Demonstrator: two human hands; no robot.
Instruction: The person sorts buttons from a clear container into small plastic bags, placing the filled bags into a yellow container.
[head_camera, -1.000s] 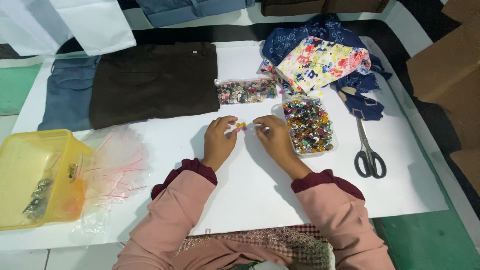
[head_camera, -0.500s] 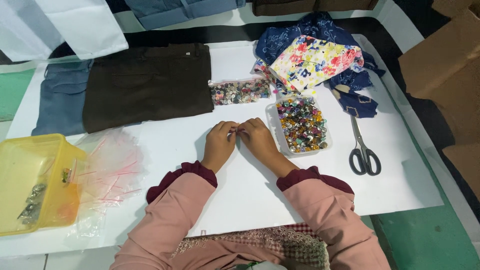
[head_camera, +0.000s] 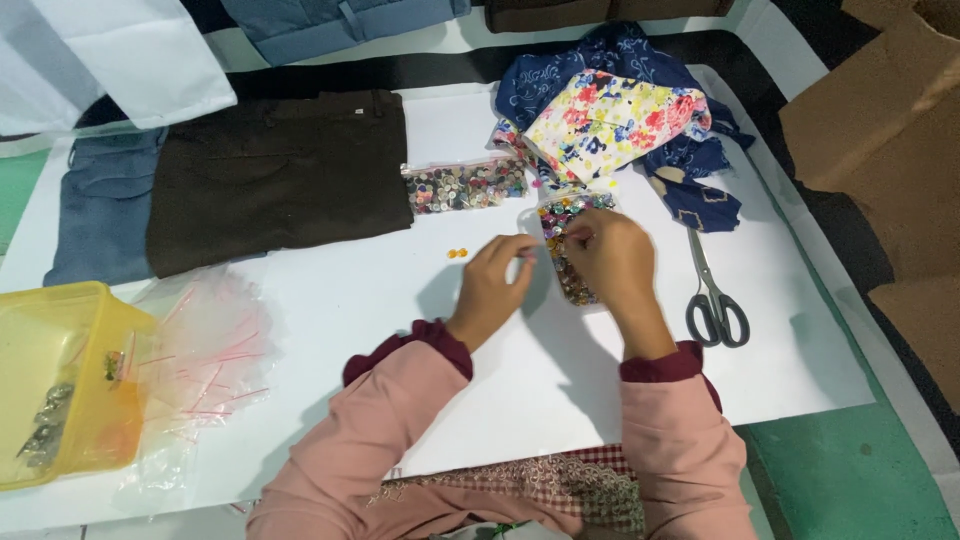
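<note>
Two hands of mine meet over the white sheet (head_camera: 330, 300) that covers the table. My left hand (head_camera: 492, 285) is curled, its fingertips drawn together at the near-left edge of the clear tray of mixed buttons (head_camera: 572, 250); whether they pinch a button I cannot tell, the tips are too small and blurred. My right hand (head_camera: 612, 262) lies over the tray itself, fingers bent down into the coloured buttons, thumb and forefinger close together; what, if anything, sits between them is hidden. The two hands are just beside each other, almost touching at the fingertips.

Just left of my left hand, two small orange buttons (head_camera: 457, 254) lie loose on the sheet, apart from the tray. Beyond them a clear zip bag of mixed buttons (head_camera: 462, 186) lies flat, its left end touching the dark brown folded trousers (head_camera: 275, 180). A folded piece of blue denim (head_camera: 100, 215) lies to the left of the trousers.

Behind the tray is a heap of cloth: a floral patch in yellow, red and blue (head_camera: 610, 120) on top of dark blue patterned fabric (head_camera: 690, 170). A pair of scissors with grey handles (head_camera: 712, 295) lies closed to the right of my right hand, blades pointing away from me.

At the far left a yellow plastic box (head_camera: 70, 385) holds some small metal pieces, and a loose pile of small clear bags with red strips (head_camera: 205, 350) rests against it. Brown cardboard (head_camera: 880, 120) shows at the right edge.
</note>
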